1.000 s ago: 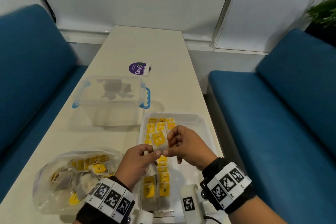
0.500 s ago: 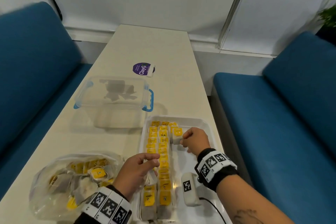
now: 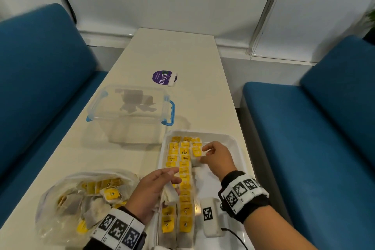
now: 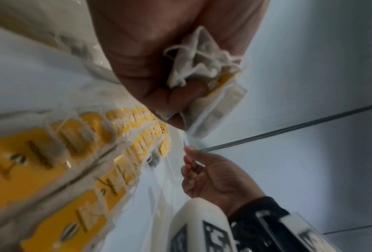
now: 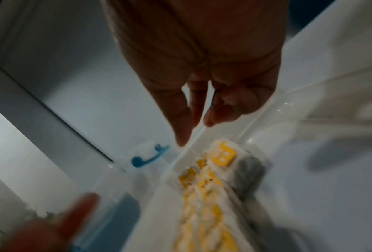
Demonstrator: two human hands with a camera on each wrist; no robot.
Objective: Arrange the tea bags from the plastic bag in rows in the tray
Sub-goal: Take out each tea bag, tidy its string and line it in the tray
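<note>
A white tray [image 3: 203, 133] holds two long rows of yellow-tagged tea bags [image 3: 185, 170] and a short third row at its far end. My right hand [image 3: 216, 158] hovers over the tray beside the nearest bag of that third row [image 3: 196, 160]. In the right wrist view its fingers [image 5: 181, 122] hang straight and hold nothing above that bag [image 5: 222, 154]. My left hand [image 3: 154, 186] is at the tray's left edge and grips a small bunch of tea bags [image 4: 202, 64] in curled fingers. The plastic bag [image 3: 81, 199] with more tea bags lies to the left.
A clear lidded box [image 3: 129, 105] with blue handles stands beyond the tray and the bag. A purple round sticker [image 3: 162, 77] lies farther up the table. Blue benches [image 3: 316, 148] flank the narrow table. A white wrist device [image 3: 210, 216] hangs over the tray's near part.
My right hand carried one tea bag from in front of my left hand to the tray's third row and let it go. My left hand still grips its bunch.
</note>
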